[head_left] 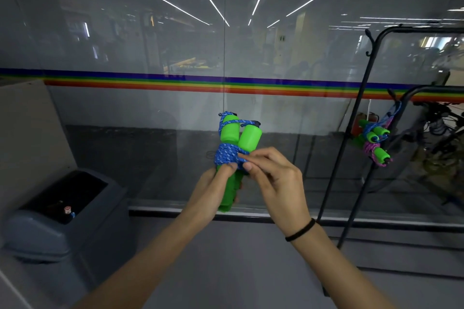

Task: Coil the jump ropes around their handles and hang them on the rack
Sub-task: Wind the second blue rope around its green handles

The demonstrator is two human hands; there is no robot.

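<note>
Blue jump rope (229,155) is coiled tight around the middle of two green foam handles (238,137), held upright. The left hand (213,190) is closed around the handles just below the coil. The right hand (273,178), at the coil's right side, pinches a strand between thumb and fingertips. Well right of the grip, coiled ropes (374,142) hang on a black rack (361,98).
</note>
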